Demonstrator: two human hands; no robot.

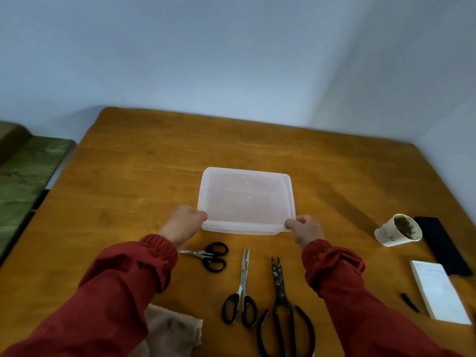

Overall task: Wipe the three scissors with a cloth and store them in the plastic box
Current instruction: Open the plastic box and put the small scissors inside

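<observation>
Three scissors lie on the smooth wooden bench (pixel 154 176), just on the near side of the plastic box (pixel 246 199). The small pair (pixel 208 256), with black looped handles, lies crosswise, blades pointing left. The mid-sized pair (pixel 242 292), bright steel with black handles, runs lengthwise, tips towards the box. Beside it on the right, the large pair (pixel 282 305) is dark with spotted blades and wide bowed handles, and points the same way. The box is one flat, rounded rectangle of translucent plastic, lid on. Both hands grip its near corners, the left hand (pixel 184 222) and right hand (pixel 306 228) with fingers curled. One crumpled beige cloth (pixel 172 331) lies near-left.
</observation>
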